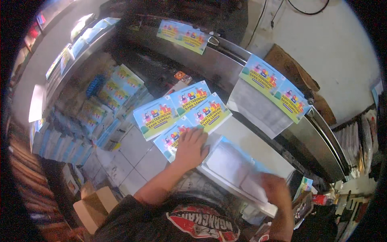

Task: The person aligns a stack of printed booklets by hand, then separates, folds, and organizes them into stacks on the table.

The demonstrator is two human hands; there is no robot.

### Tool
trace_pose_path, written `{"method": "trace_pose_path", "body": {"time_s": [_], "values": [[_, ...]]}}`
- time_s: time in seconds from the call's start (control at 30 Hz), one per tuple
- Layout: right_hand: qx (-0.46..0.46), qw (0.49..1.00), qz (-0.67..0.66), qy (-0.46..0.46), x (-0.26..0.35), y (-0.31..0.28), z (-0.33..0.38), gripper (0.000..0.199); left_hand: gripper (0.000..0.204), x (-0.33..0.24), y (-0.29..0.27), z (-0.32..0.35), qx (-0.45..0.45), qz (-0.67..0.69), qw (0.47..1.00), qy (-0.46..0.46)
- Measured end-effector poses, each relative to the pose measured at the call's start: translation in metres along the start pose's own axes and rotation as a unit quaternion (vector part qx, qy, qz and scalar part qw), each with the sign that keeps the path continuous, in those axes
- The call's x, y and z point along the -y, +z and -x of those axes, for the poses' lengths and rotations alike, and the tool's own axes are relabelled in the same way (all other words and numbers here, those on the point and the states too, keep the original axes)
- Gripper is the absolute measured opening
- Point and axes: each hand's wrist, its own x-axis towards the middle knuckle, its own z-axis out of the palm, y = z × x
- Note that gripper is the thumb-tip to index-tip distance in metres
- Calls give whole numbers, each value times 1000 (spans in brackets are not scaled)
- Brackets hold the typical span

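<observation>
My left hand (190, 148) lies flat with its fingers stretched out on a printed booklet cover sheet (167, 142), blue and green with cartoon figures. Directly beyond it, another cover sheet (155, 116) of the same print rests on the pile, partly overlapped. To the right, my right hand (274, 187) is at the edge of a stack of white paper sheets (227, 161) with a blue edge showing behind. Motion smears its fingers, so whether they grip a sheet is hidden. The white stack sits on a pale work board (258, 145) in front of me.
A cover with a grey sheet (262, 105) hangs over a metal rail (229, 56), and another cover (183, 36) lies farther along it. Bundled booklet stacks (60, 141) crowd the tiled floor (133, 161) at left. An open cardboard box (94, 207) stands lower left.
</observation>
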Motion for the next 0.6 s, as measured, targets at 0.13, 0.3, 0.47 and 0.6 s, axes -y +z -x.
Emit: {"method": "trace_pose_path", "body": {"time_s": [0.13,0.3,0.47,0.6], "values": [[-297,909,179,231,-97,-78,13,19,45,0,-2,0,-1,-2,1000,-1],[-596,731,321,85,-158,-167,30,33,45,-1,1,1,-11,1,1000,0],[-451,854,221,138,-261,-114,31,40,45,0,2,3,-14,-1,1000,-5],[-359,889,250,138,-255,-75,45,49,46,1,5,2,-6,-14,1000,-5]]}}
